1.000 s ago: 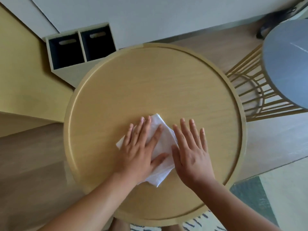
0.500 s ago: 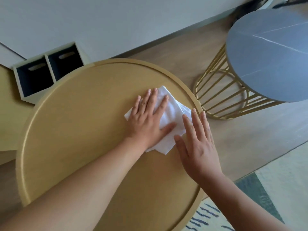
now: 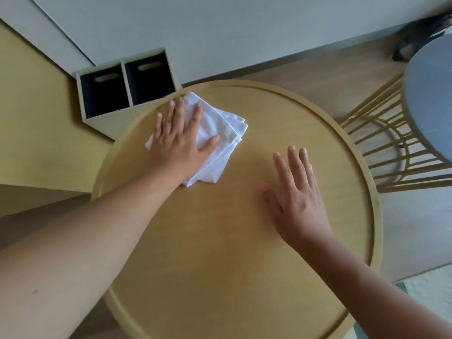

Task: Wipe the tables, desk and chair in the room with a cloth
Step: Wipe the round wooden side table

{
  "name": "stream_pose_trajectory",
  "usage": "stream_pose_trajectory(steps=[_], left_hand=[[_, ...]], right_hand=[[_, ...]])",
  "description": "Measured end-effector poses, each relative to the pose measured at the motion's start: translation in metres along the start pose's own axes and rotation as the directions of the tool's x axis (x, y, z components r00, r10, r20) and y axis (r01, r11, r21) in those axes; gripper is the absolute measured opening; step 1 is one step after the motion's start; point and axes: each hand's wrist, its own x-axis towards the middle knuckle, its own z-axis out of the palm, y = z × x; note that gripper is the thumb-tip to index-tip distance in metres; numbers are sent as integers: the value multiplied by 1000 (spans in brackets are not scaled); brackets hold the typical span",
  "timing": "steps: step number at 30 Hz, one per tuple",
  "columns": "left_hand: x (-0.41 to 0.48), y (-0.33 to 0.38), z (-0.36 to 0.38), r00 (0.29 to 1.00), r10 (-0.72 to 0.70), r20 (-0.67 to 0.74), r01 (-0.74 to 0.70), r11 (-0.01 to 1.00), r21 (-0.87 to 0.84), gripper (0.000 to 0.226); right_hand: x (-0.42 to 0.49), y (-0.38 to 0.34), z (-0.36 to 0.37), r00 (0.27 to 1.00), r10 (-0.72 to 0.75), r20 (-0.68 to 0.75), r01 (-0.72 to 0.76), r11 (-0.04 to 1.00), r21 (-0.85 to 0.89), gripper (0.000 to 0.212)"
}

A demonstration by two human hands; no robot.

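A round, light wooden table (image 3: 232, 277) with a raised rim fills the middle of the head view. A folded white cloth (image 3: 220, 135) lies on its far left part, close to the rim. My left hand (image 3: 179, 143) presses flat on the cloth with straight, spread fingers. My right hand (image 3: 297, 196) rests flat on the bare tabletop to the right of the cloth, apart from it, fingers straight.
A second round table with a grey top (image 3: 430, 108) and a gold wire base (image 3: 391, 152) stands at the right. A beige box with two dark compartments (image 3: 124, 86) sits on the floor beyond the table's far left rim. A rug edge (image 3: 433, 289) shows at lower right.
My left hand has slid the cloth from the table's right side to its far left rim. My right hand has come off the cloth and now lies on bare wood.
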Motion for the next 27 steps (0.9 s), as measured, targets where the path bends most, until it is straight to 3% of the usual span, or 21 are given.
stream_pose_trajectory(steps=[7, 12, 17, 21, 27], left_hand=[[-82, -86, 8, 998, -29, -48, 31, 999, 41, 83], [-145, -91, 19, 999, 14, -52, -11, 998, 68, 84], [-217, -65, 26, 992, 119, -44, -115, 990, 76, 84], [-264, -32, 30, 979, 199, 40, -201, 978, 62, 86], [-272, 43, 33, 946, 300, 126, -310, 948, 69, 89]], right_hand=[[5, -74, 31, 999, -36, 16, 35, 999, 33, 65], [-1, -96, 40, 1000, 7, 16, -7, 1000, 10, 67], [-22, -96, 33, 996, 81, -27, -81, 997, 10, 66], [-37, -78, 21, 990, 106, -98, -107, 994, -9, 65], [-62, -33, -10, 973, 182, -141, -187, 982, -19, 64]])
